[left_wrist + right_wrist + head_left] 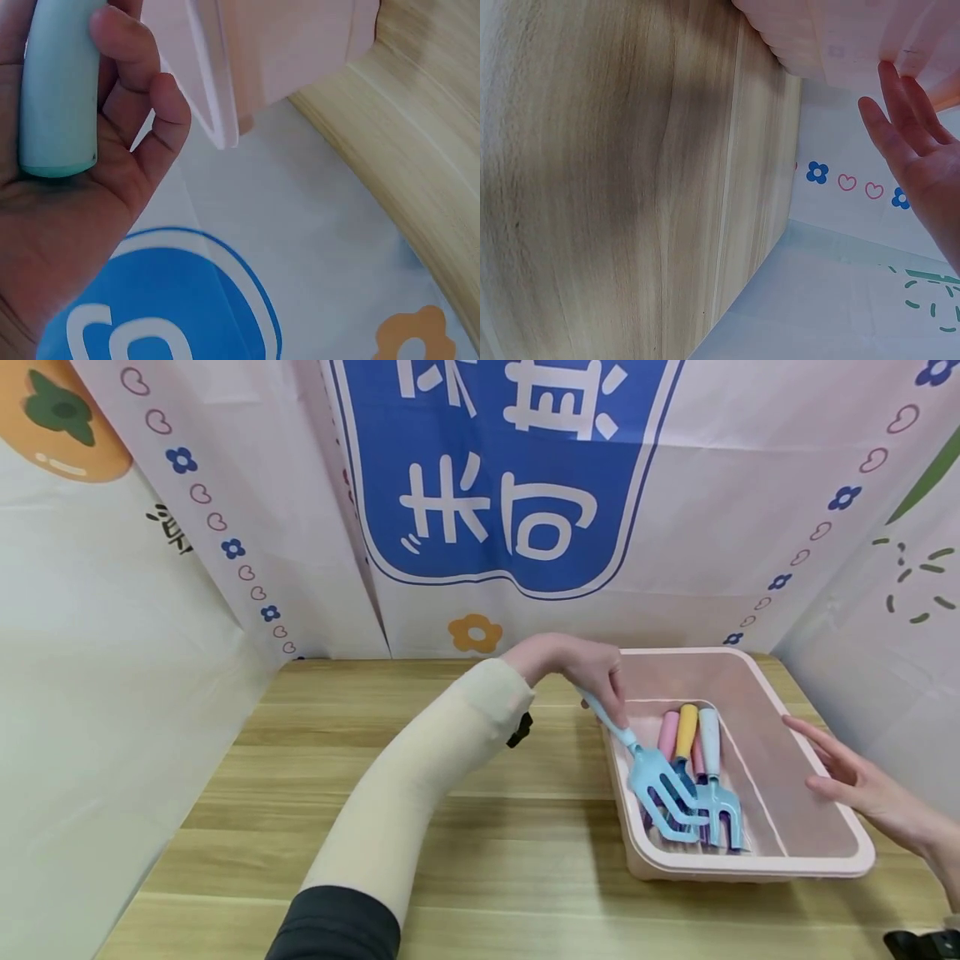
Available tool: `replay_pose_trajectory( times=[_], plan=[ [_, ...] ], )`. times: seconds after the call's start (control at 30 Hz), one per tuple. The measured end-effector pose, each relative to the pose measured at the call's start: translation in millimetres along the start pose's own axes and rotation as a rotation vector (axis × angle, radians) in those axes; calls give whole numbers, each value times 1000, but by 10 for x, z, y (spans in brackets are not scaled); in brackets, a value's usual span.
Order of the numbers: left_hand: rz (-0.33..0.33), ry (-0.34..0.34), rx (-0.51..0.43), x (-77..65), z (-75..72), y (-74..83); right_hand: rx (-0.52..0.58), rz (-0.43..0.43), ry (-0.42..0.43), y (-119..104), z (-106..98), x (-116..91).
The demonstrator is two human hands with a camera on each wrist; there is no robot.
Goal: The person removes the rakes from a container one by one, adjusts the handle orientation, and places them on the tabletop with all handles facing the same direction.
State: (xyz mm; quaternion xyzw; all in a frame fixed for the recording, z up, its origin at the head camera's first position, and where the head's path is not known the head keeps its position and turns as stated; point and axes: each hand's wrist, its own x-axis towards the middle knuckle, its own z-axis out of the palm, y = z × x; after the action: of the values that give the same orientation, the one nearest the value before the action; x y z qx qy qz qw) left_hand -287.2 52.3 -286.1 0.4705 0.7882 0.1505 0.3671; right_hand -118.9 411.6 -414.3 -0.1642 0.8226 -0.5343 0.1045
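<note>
My left hand (592,670) grips the handle of a light blue garden fork (649,770) at the left side of a pink plastic bin (757,865). Its slotted head points down over the tools inside. In the left wrist view, my fingers curl round the pale blue handle (60,97). Beneath the held fork lie several hand tools, among them a second light blue fork (709,743), a yellow-handled tool (687,731) and a pink-handled tool (667,735); their heads are partly hidden. With fingers extended, my right hand (862,781) touches the bin's right rim.
The bin stands on the right part of a wooden table (517,843). A printed cloth (697,543) hangs behind the table, and white sheets rise on the left and right sides. Bare wood surface stretches left of the bin.
</note>
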Motion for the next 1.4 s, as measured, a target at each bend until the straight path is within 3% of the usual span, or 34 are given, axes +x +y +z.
replay_pose_trajectory(
  times=[0.13, 0.43, 0.63, 0.87, 1.23, 1.4],
  plan=[
    [66, 49, -62, -151, -24, -90, -1, -5, -1, 3, 3, 0],
    [50, 147, -182, -532, -18, -332, -34, -2, 6, 34, -5, 5],
    [59, 225, -233, -761, 81, -471, -45, -22, 8, 40, -7, 2],
    [52, 373, -329, -993, 340, -664, -64, -6, 17, 82, -15, -8],
    [-1, 569, -585, -1412, 926, -954, -98, 40, 36, 84, -31, 6],
    [-18, 665, -664, -1536, 1176, -1063, -145, 10, 45, 99, -4, -8]
  ],
)
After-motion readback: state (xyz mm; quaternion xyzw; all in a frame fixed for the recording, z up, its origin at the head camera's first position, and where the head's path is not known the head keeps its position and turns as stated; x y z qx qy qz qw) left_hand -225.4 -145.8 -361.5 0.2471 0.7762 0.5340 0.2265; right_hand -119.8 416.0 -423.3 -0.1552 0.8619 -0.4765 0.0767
